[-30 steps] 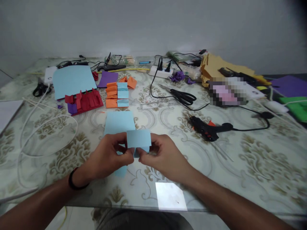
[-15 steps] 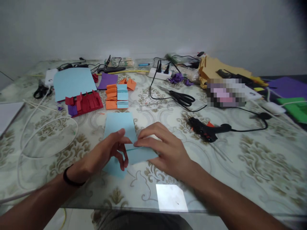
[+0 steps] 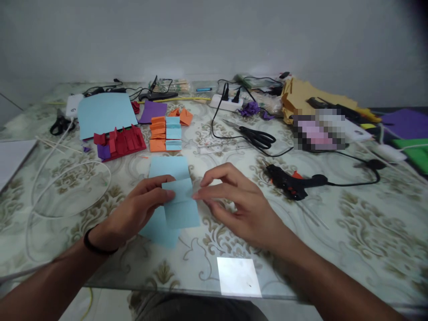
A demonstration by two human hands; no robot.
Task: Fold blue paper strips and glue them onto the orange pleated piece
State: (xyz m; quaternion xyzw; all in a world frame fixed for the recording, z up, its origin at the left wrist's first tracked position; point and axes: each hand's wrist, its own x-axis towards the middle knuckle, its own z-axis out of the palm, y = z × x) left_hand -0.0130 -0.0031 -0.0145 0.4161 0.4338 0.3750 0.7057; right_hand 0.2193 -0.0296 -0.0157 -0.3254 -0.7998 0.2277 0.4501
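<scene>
Light-blue creased paper (image 3: pixel 182 215) clamped at its upper left between thumb and fingers of the left hand (image 3: pixel 138 206), sheet extending to that hand's right. Right hand (image 3: pixel 245 207) half open, thumb and fingers apart, fingertip at the paper's right edge; contact unclear. Forearms angle inward over the bench (image 3: pixel 140 274). Beyond right hand: scissors (image 3: pixel 257 137). To its right: glue gun (image 3: pixel 289 180).

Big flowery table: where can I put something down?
Wide room at right, bordered by the black plastic glue gun and the person's right forearm. Smaller: between the looped white cable and left hand. The back is crowded around the white power strip.
</scene>
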